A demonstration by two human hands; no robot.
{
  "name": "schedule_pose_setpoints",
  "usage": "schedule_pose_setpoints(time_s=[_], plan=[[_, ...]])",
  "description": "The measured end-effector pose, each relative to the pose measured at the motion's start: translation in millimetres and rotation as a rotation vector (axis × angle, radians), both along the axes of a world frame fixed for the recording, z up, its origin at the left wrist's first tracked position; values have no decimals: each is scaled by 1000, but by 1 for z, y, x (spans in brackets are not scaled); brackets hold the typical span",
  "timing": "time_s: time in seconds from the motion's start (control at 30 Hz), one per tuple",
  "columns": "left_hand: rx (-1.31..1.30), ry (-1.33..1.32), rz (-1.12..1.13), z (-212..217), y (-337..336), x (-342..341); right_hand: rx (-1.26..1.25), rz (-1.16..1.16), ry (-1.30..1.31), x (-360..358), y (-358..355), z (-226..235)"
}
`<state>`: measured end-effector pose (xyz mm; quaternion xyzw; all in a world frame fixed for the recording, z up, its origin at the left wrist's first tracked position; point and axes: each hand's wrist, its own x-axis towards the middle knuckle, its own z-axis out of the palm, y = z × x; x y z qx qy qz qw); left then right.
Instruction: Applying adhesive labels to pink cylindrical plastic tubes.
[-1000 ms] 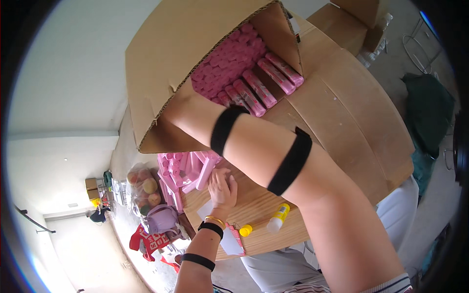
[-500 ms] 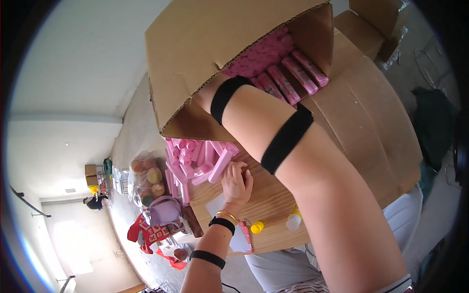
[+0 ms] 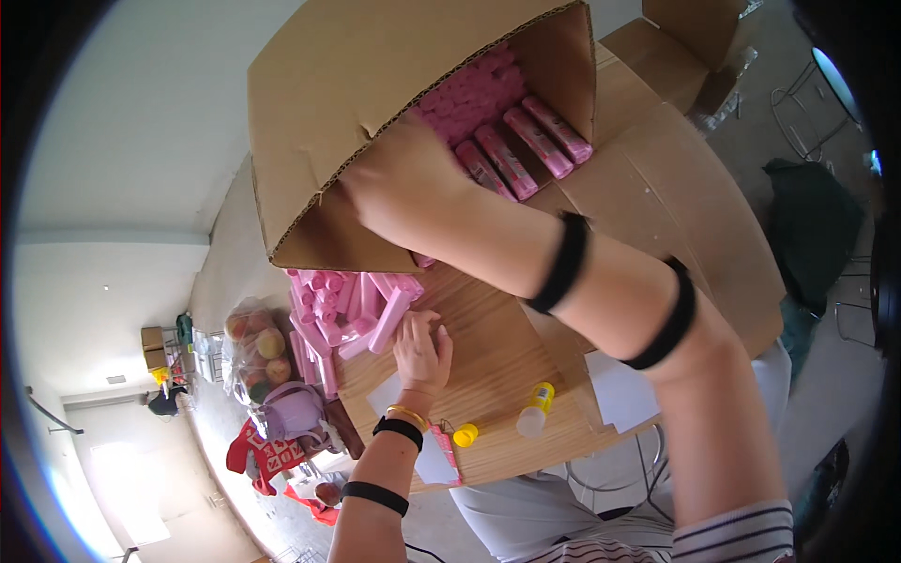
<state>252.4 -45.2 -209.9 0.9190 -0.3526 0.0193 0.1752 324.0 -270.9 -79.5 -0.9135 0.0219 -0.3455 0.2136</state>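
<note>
Right hand [image 3: 413, 183] clamped on the edge of the tipped cardboard box [image 3: 375, 103], fingers curled round the flap; pink tubes [image 3: 511, 141] packed inside, mouth angled toward the wooden worktop [image 3: 497, 366]. Left hand [image 3: 420, 349] lies open, fingers spread against the loose pile of pink tubes [image 3: 352, 314] below. Risk, as I judge it: box tilts further and the load slides out at once, scattering past that one hand and off the edge.

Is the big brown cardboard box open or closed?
Open. The big brown cardboard box shows its open mouth, with rows of pink tubes inside, and the right hand grips its flap edge.
</note>
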Motion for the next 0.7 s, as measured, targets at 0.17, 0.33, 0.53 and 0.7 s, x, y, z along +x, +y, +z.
schedule_pose_setpoints(time_s=[0.17,0.33,0.53,0.7], plan=[[-9,12,11,3,-8,-2,-84,-284,147,-66,-91,-91],[-1,3,5,-3,-2,1,-112,-387,243,-59,-76,-129],[-15,-4,0,0,-9,-3,-163,-458,283,-47,-84,-145],[-15,-26,-21,-1,-7,0,170,-273,325,-72,-84,-78]])
